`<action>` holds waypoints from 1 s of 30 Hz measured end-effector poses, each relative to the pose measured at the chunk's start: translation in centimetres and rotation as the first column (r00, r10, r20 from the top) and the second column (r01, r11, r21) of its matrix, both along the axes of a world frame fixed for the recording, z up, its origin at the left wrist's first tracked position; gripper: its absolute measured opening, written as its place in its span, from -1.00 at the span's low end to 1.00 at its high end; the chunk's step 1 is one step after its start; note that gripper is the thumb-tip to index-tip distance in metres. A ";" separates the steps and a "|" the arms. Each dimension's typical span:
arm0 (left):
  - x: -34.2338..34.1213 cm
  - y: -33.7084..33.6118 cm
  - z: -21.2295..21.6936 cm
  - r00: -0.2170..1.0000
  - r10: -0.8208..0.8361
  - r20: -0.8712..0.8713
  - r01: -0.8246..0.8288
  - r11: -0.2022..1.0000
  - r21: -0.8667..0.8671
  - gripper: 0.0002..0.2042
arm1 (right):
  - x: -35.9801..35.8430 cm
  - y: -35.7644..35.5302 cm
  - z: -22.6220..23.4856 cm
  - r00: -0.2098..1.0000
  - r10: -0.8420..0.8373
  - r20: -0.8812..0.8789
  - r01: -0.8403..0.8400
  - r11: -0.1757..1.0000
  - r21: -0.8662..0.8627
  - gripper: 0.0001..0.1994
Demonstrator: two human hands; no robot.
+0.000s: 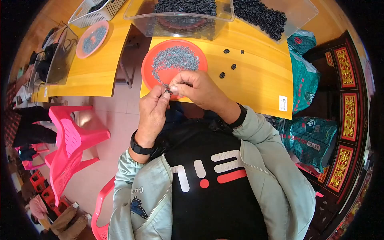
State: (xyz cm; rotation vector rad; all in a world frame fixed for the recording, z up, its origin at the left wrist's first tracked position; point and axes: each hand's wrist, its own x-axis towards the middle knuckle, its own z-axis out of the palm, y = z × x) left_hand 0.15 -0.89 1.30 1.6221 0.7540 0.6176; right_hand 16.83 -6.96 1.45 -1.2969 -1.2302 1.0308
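My left hand (152, 110) pinches a small black plastic part (169, 92) between thumb and fingers. My right hand (196, 88) meets it there, thumb and forefinger pressed together at the same part; whether a small grey piece sits in that pinch is too small to make out. Both hands are over the near rim of a round red plate (147, 66), which holds many small grey screw-like pieces (176, 58). To the right of the plate, several small black oval parts (233, 67) lie loose on the yellow table (260, 76).
Clear plastic bins (180, 24) heaped with black parts stand at the table's far side. At left, a second yellow table (88, 82) carries a pink plate (85, 50), a white basket (94, 16) and a clear box. A pink chair (74, 140) and green bags (308, 140) flank me.
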 end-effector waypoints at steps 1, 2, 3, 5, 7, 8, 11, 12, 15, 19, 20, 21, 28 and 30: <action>0.0 0.0 0.1 0.999 -0.020 -0.041 0.020 1.000 0.014 -0.87 | 0.0 0.0 -0.3 0.998 0.008 -0.057 -0.009 1.000 -0.015 -0.88; 0.0 0.0 0.3 0.999 -0.020 -0.041 0.020 1.000 0.015 -0.87 | 0.0 0.0 -0.6 0.993 0.015 -0.115 -0.018 0.999 -0.028 -0.88; 0.1 0.0 0.3 0.999 -0.018 -0.049 0.019 1.000 0.014 -0.87 | 0.0 0.1 -0.9 0.993 0.015 -0.115 -0.018 0.999 -0.030 -0.88; 0.2 0.0 0.4 0.998 -0.016 -0.057 0.017 1.000 0.011 -0.87 | 0.0 0.2 -1.3 0.986 0.017 -0.166 -0.020 1.000 -0.018 -0.87; 0.2 0.0 0.5 0.999 -0.017 -0.030 0.016 1.000 -0.013 -0.87 | 0.0 0.3 -1.3 0.977 0.025 -0.211 -0.034 0.999 -0.035 -0.87; 0.2 0.0 0.4 0.999 -0.016 -0.030 0.016 1.000 -0.013 -0.87 | 0.0 0.3 -1.3 0.966 0.032 -0.255 -0.047 0.998 -0.052 -0.86; 0.2 0.0 0.3 1.000 -0.008 0.007 0.009 0.994 -0.113 -0.86 | -0.1 0.3 -1.0 0.947 0.020 -0.320 -0.060 0.991 -0.116 -0.85; 0.2 0.0 0.4 1.000 -0.005 0.021 0.008 0.992 -0.125 -0.86 | 0.0 0.3 -1.1 0.947 0.020 -0.320 -0.060 0.991 -0.116 -0.85; 0.1 0.1 0.3 0.999 0.000 0.037 0.005 0.989 -0.148 -0.86 | 0.1 0.3 -1.4 0.929 0.036 -0.368 -0.091 0.987 -0.132 -0.84; 0.1 0.1 0.3 0.999 -0.007 0.035 0.012 0.987 -0.162 -0.86 | 0.1 0.4 -1.5 0.933 0.054 -0.356 -0.105 0.987 -0.125 -0.83; 0.1 0.1 0.3 0.999 -0.007 0.035 0.012 0.987 -0.162 -0.86 | 0.2 0.4 -1.5 0.938 0.056 -0.342 -0.103 0.987 -0.120 -0.83; 0.0 0.1 0.3 1.000 -0.012 0.023 0.016 0.988 -0.155 -0.86 | 0.1 0.4 -1.5 0.938 0.055 -0.342 -0.102 0.987 -0.121 -0.83; 0.1 0.0 0.1 1.000 -0.009 -0.017 0.008 0.999 -0.054 -0.87 | 0.3 0.0 -1.3 0.991 0.058 -0.122 -0.061 0.998 -0.014 -0.86; 0.1 0.0 0.2 0.999 -0.027 -0.020 0.026 0.999 -0.027 -0.87 | 0.4 -0.1 -0.6 0.998 0.051 -0.022 -0.051 0.999 0.002 -0.86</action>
